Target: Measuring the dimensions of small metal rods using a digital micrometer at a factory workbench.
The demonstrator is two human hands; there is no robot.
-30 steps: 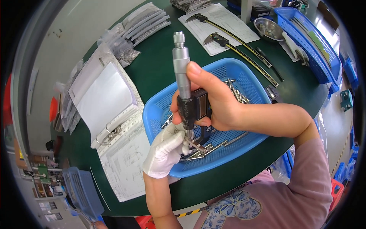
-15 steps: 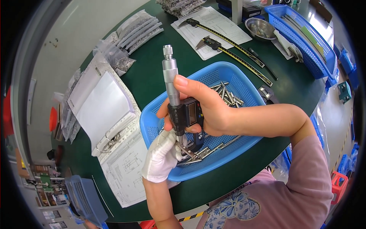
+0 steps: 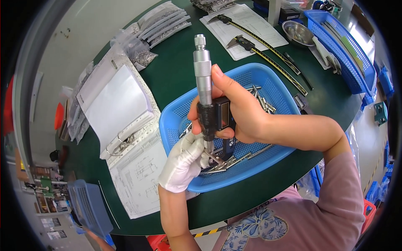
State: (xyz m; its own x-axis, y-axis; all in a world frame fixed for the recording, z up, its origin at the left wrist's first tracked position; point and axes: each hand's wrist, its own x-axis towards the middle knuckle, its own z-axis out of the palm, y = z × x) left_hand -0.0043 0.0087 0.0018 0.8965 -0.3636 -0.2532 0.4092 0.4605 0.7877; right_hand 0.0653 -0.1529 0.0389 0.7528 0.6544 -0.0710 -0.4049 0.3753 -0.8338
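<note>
The bare right hand (image 3: pixel 240 108) is gripping a silver-and-black micrometer (image 3: pixel 204 85) nearly upright over a blue basket (image 3: pixel 176 112) — the white-gloved left hand (image 3: pixel 180 165) is pinching a slim metal pin (image 3: pixel 215 158) at its lower end. More pins (image 3: pixel 238 161) are lying in the basket, which is resting on a green desk (image 3: pixel 176 69). Beyond it, 2 calipers (image 3: pixel 244 43) are lying partly on paper sheets (image 3: pixel 259 25). An open ring binder (image 3: pixel 112 100) is lying to the left — a metal bowl (image 3: pixel 286 32) is standing at the upper right, near another basket (image 3: pixel 351 81).

One digital micrometer (image 3: pixel 204 85), centre; two digital calipers (image 3: pixel 246 44), far; one metal bowl (image 3: pixel 298 42), far right; one ring binder (image 3: pixel 123 142), left; three perforated baskets (image 3: pixel 169 121): centre, far right, near left.
</note>
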